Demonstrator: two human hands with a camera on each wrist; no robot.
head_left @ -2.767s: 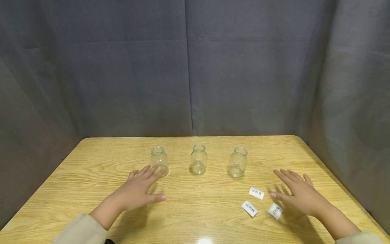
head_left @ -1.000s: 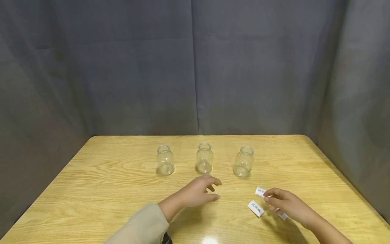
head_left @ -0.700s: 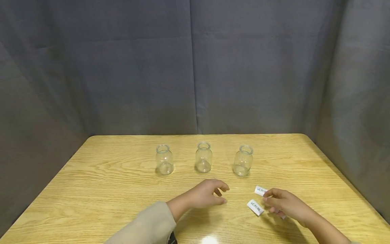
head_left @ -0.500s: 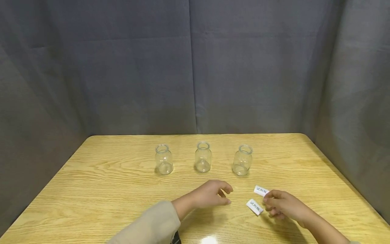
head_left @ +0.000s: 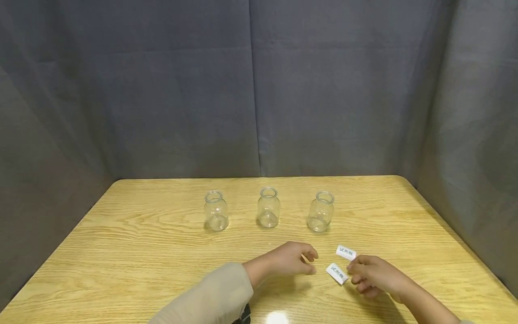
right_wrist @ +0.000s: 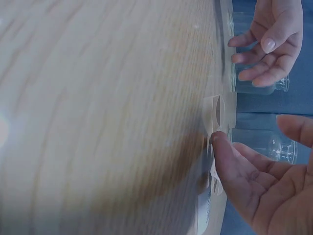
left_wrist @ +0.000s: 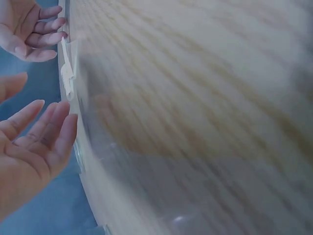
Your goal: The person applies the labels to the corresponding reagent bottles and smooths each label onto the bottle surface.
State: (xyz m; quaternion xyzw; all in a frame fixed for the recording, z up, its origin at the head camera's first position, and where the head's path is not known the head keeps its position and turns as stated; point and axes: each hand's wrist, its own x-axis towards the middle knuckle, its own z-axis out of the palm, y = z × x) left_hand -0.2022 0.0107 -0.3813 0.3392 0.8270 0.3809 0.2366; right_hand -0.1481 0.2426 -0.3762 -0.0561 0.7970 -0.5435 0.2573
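Note:
Two white paper labels with dark handwritten characters, a farther label [head_left: 346, 252] and a nearer label [head_left: 337, 273], lie on the table between my hands. My left hand [head_left: 289, 258] hovers left of them, fingers loosely bent and holding nothing. My right hand [head_left: 376, 275] is low over the table just right of the labels. The right wrist view shows its thumb apart from the fingers, nothing pinched between them. A third label [right_wrist: 203, 215] lies beside that hand there; the hand hides it in the head view.
Three clear glass jars stand upright in a row behind the hands: left jar [head_left: 216, 213], middle jar [head_left: 269, 211], right jar [head_left: 321, 215]. They rest on a wood-grain table [head_left: 141, 252]. Grey curtains [head_left: 182, 99] enclose the back and sides.
Both hands came in from an outspread pose toward the labels. Lately my left hand has drifted right, nearer the labels; my right hand has barely moved. Jars stay put.

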